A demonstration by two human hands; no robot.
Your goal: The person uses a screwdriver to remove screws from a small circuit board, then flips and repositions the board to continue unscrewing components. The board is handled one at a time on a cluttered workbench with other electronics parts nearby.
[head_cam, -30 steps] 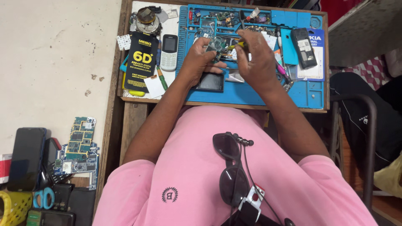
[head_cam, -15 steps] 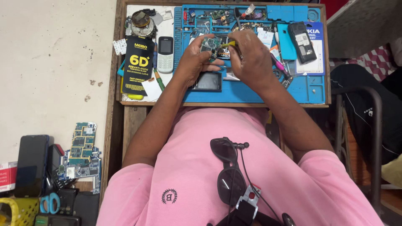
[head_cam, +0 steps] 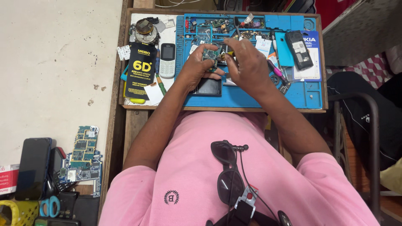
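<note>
One green circuit board (head_cam: 210, 55) sits pinched in the left hand (head_cam: 196, 69), one yellow-handled tool (head_cam: 229, 53) pinched in the right hand (head_cam: 250, 65) beside it.

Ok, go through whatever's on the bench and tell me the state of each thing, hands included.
left hand: gripping small circuit board, raised off mat
right hand: pinching yellow-handled tool at the board
grey keypad phone: intact, face up, screen dark
black phone: back cover off
blue work mat: flat, cluttered with parts
</note>
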